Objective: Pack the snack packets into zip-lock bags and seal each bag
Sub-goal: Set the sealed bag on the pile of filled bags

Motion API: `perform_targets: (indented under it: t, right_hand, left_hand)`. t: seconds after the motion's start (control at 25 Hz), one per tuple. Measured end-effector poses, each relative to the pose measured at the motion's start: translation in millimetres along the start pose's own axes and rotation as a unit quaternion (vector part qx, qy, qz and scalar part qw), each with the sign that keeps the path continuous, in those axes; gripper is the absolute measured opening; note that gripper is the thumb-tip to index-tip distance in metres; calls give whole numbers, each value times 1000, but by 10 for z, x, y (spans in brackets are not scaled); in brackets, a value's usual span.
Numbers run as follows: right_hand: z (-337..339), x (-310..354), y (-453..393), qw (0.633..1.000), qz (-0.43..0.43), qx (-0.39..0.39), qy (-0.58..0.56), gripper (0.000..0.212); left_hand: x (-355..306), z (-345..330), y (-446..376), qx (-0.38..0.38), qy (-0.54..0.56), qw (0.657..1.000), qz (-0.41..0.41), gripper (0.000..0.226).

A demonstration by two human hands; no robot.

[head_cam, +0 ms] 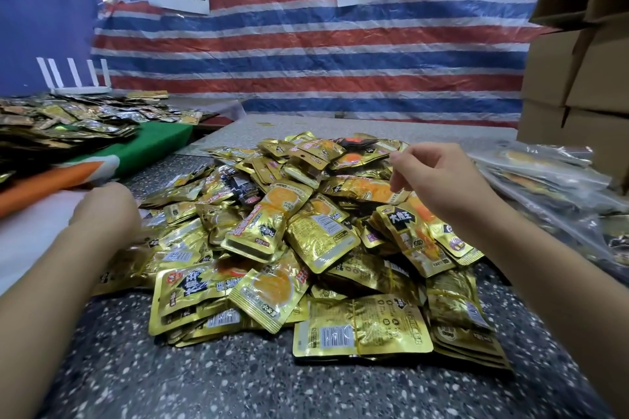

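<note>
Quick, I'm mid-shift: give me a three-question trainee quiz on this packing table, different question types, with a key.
1. True or false: the right hand is gripping a gold snack packet.
2. Multiple choice: where do the filled clear zip-lock bags lie? A) left, on the green mat B) right, beside the cardboard boxes C) under the central pile.
3. Fill in: the left hand rests at the ____ edge of the pile of gold snack packets.

Key: 1 false, it hovers over the pile with fingers loosely curled, holding nothing visible; 2 B; 3 left.
</note>
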State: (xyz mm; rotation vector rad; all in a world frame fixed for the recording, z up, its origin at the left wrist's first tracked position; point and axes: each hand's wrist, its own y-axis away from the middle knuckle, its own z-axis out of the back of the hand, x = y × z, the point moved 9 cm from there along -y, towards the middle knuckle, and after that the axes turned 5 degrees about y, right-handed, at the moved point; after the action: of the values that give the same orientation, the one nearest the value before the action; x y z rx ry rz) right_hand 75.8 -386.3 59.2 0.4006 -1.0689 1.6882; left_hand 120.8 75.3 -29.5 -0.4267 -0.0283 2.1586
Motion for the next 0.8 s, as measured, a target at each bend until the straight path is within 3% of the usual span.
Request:
perform_targets:
  t: [0.12,0.36,0.48,0.6,0.72,0.8]
  right_hand:
    - [-15,6,6,1000,2,8,2,40]
    - [-33,-19,-4,1000,0,14,0,39]
    - [-48,-16,0,1000,6,14,0,39]
    - [-60,-12,3,1000,7,18,6,39]
    - [-56,-8,-1,1000,9,20,7,39]
    - [-56,-1,-4,1000,11,22,9,39]
  left_hand:
    - [-34,82,22,-50,23,998,-30,22]
    - [-36,168,78,-64,34,997,-26,16]
    - [-91,214,121,-87,23,995,-46,27]
    - [-53,383,125,-138,79,986,-58,41]
    - [-135,672,259,-220,95,967,-83,17]
    - [-323,860,399,-260,107,952,-121,14]
